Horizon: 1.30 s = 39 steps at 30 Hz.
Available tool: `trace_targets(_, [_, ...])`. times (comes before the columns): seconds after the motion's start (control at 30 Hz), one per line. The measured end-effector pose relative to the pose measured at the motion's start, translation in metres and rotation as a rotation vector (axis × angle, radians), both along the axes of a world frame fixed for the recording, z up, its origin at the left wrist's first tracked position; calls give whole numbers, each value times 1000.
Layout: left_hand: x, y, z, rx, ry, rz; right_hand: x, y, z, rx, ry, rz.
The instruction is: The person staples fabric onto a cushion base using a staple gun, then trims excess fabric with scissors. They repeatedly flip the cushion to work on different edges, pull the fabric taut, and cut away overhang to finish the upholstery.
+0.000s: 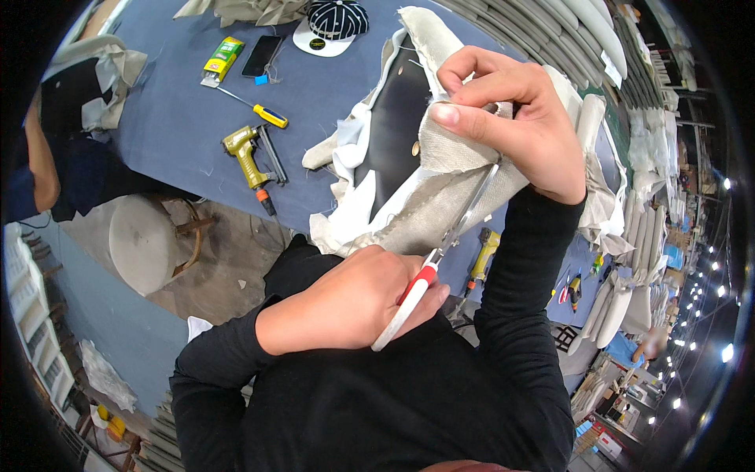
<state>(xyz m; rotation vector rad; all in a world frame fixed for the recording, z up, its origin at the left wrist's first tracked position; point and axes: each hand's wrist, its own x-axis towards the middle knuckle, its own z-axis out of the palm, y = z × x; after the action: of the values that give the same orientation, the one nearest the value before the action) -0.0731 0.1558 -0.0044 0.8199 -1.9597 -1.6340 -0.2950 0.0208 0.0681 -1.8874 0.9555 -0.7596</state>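
Note:
In my left hand (354,299) is a pair of scissors (465,219) with red and white handles. Its blades point up and away from me, alongside a beige fabric edge; whether they are cutting I cannot tell. My right hand (523,118) pinches a flap of beige woven fabric (456,145) between thumb and fingers. That flap belongs to an upholstered piece whose black base panel (393,118) faces up, framed by beige fabric and white lining (354,145). The piece lies on a blue-grey table (177,118) in front of me.
On the table's left lie a staple gun (250,160), a yellow-handled screwdriver (270,116), a green and yellow box (222,57), a phone (262,57) and a cap (334,23). Stacked beige panels (543,31) stand at the far right. A round stool (141,244) and another person's arm (43,157) are left.

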Motion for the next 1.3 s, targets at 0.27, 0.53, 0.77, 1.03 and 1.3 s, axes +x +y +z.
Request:
trace_targets(0.27, [-1,-7,11,95,-16,-52,0,-1,-1,34,-9,21])
trace_targets(0.53, [1,-9,17,238,-6,-76,8,-6,-4,-36,-24,54])
trace_targets(0.77, [6,-7,24,305,3,-45,14,-6,-10,-50,-88,91])
trace_targets(1.03, [42,-8,-13,2,-106,-122,9,-1,-21,-35,-361,-217])
trace_targets(1.3, [31,-126,8,-455,287,630,37,23,-50,103,-903,-504])
